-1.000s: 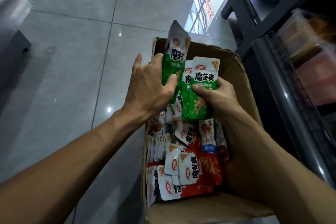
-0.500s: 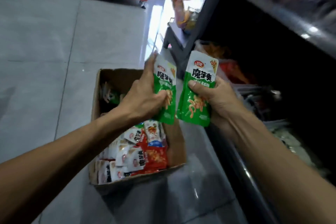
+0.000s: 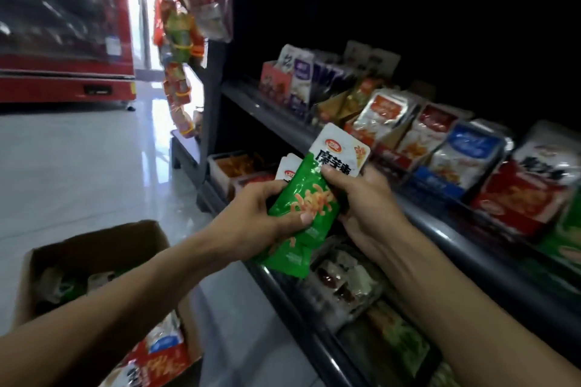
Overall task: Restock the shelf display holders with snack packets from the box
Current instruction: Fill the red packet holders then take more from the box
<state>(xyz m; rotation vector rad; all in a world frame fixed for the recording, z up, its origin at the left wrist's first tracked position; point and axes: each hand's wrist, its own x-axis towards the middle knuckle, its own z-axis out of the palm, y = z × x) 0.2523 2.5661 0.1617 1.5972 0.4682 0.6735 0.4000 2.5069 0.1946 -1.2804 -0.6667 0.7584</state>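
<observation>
Up and away from the box: the two handfuls held apart half a second ago have come together into one bundle of green-and-white foil snack packets (image 3: 306,198), now raised in front of the dark metal shelf (image 3: 440,229). The left hand (image 3: 261,214) grips the lower half of the bundle, thumb pressed across the green face; the right hand (image 3: 361,201) pinches its upper part, thumb on the printed white band, fingers curled behind. So the packets are squared up and, by my reading, ready to go in. Beyond the bundle, on the shelf, stands a row of tilted display holders (image 3: 456,148) already carrying white, red and blue packets. A holder of green packs (image 3: 566,236) shows at the shelf's right end, a likely target, though I cannot be sure. Below and left of the bundle, the open brown cardboard box (image 3: 94,248) sits on the pale tiled floor (image 3: 78,166), red and white packets inside.
</observation>
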